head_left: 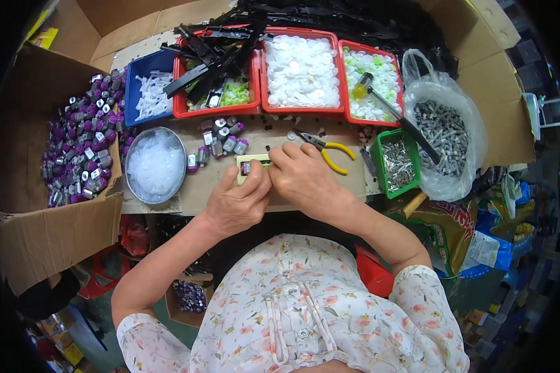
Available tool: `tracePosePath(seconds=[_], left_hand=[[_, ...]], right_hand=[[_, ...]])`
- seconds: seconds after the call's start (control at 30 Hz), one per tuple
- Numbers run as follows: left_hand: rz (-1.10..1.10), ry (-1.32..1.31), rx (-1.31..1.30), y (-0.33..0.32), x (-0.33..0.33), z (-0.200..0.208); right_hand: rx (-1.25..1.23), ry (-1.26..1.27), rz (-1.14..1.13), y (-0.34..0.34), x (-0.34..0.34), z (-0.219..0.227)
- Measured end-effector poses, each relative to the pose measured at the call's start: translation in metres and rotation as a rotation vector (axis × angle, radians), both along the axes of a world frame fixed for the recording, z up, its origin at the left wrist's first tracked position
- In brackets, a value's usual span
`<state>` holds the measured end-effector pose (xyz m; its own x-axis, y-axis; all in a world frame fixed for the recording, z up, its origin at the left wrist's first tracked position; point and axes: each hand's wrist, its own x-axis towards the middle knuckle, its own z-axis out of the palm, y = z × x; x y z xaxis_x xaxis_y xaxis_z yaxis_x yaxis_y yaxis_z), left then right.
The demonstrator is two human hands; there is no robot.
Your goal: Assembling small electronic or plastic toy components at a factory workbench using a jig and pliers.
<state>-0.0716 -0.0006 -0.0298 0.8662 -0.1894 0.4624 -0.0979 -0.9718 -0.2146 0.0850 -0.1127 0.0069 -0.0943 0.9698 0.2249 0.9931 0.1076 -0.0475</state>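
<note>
Both my hands meet over a small cream-coloured rectangular block (241, 160) near the front edge of the worktop. My left hand (238, 202) has its fingers bent round the block, where a small grey and purple piece shows in a slot. From the right, my right hand (306, 181) presses curled fingers over the block's other end; what its fingertips pinch, if anything, is hidden. Just beyond that hand lie pliers with yellow handles (339, 147). Several grey and purple cylindrical parts (218, 140) form a small cluster behind the block.
On the left stand a carton of purple-grey parts (84, 140) and a round bowl of clear pieces (155, 165). Red bins (302, 110) and a blue bin (130, 93) line the back. At right are a hammer (410, 129), a green tray (379, 165) and a bag of screws (473, 161).
</note>
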Motion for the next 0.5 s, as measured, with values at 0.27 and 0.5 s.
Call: tracePosePath(seconds=[0.27,0.5], left_hand=[[0.056,-0.073,-0.022,-0.009,-0.003,-0.011],[0.095,-0.074,-0.100,-0.014,0.003,-0.013]], right_hand=[[0.030,0.172,0.011,-0.002,0.009,-0.013],[0.044,0.211,-0.003,-0.005,0.014,-0.014]])
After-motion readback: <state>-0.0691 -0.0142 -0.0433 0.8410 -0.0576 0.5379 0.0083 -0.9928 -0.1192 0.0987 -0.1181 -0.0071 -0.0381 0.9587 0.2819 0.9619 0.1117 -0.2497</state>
